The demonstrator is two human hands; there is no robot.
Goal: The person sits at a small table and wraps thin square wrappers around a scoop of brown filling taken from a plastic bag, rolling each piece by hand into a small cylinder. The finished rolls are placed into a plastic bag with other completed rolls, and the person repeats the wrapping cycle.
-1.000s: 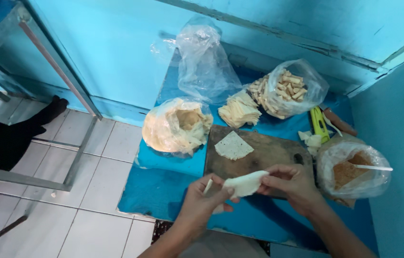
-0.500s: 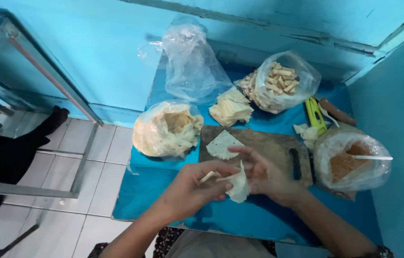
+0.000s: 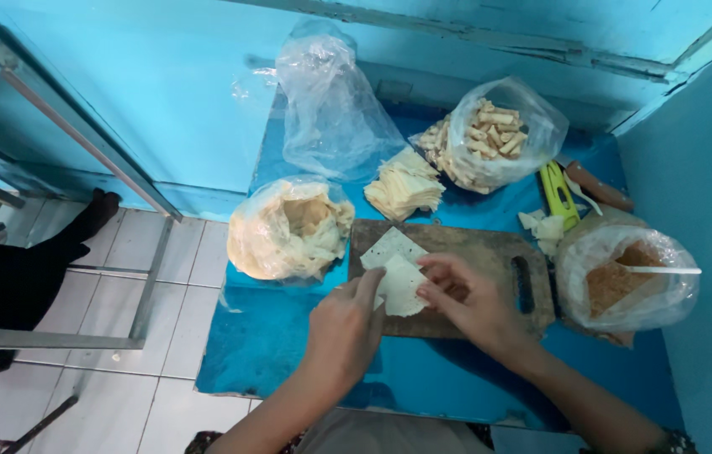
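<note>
Both my hands meet over a wooden cutting board [image 3: 490, 252] on a blue table [image 3: 280, 336]. My left hand [image 3: 343, 324] and my right hand [image 3: 461, 294] pinch a pale square wrapper [image 3: 400, 286] from either side, holding it flat just above the board. Another pale wrapper [image 3: 389, 244] lies on the board behind it. A small stick-like piece shows by my left thumb; I cannot tell what it is.
A bag of pale sheets [image 3: 288, 227] sits left of the board, a stack of cut wrappers [image 3: 404, 185] behind it. A bag of short sticks [image 3: 494, 139], an empty clear bag [image 3: 330, 109], a green peeler [image 3: 556, 192], a knife [image 3: 595, 187] and a bag of brown filling [image 3: 625, 282] stand around.
The rolled white piece held a second ago is gone from view. My hands have moved forward onto the board and now hold a flat wrapper.
</note>
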